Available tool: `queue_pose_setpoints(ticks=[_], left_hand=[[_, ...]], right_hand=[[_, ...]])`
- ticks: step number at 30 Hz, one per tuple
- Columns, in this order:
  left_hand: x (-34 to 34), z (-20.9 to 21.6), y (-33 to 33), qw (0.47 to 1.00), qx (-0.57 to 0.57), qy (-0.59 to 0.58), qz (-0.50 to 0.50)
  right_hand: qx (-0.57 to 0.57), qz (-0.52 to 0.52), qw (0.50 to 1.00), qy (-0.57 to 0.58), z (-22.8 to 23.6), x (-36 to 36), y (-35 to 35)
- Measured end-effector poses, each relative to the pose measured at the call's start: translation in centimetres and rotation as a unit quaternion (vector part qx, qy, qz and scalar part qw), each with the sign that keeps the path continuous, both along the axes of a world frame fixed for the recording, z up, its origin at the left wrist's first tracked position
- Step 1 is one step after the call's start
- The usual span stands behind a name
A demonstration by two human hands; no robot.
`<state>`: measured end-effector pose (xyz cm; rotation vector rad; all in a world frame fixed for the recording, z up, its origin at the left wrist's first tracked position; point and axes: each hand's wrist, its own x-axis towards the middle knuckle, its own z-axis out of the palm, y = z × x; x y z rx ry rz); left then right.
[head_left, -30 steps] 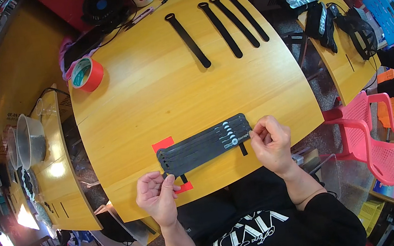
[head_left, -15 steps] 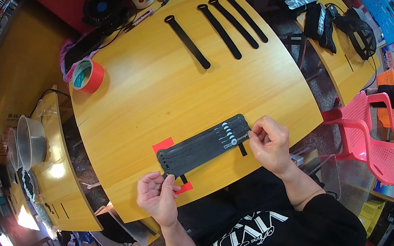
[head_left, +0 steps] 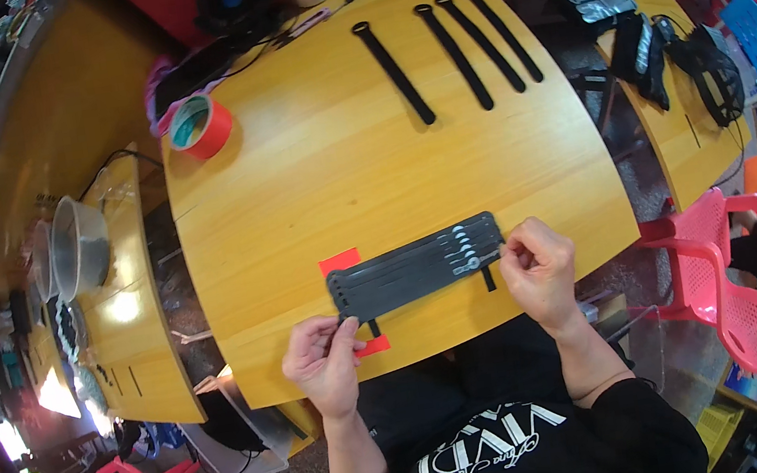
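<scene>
Flanking one strap bundle [head_left: 417, 270] — two hands [head_left: 323, 360]

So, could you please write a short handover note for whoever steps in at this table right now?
Left hand: pinching the left end of the bundle of black straps at the near edge of the wooden table.
Right hand: fingers at the bundle's right end, by the small metal rings.
The bundle lies flat over pieces of red tape.
Done: several straps lie side by side in the bundle.
Left: four single black straps lie apart at the far side; a red tape roll sits far left.
</scene>
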<state>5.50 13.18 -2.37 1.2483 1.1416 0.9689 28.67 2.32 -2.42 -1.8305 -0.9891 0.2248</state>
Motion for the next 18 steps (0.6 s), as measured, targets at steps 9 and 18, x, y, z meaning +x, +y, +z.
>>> queue_pose_setpoints(ticks=[9,18], left_hand=[[0.4,-2.4,-0.4,0.993,0.111,0.043,0.01],[1.0,-1.7,-0.2,0.977,0.164,0.133,0.01]], right_hand=[[0.011,-0.003,1.0,-0.006,-0.7,-0.1,-0.3],[-0.001,-0.012,1.0,-0.013,-0.4,-0.2,-0.2]])
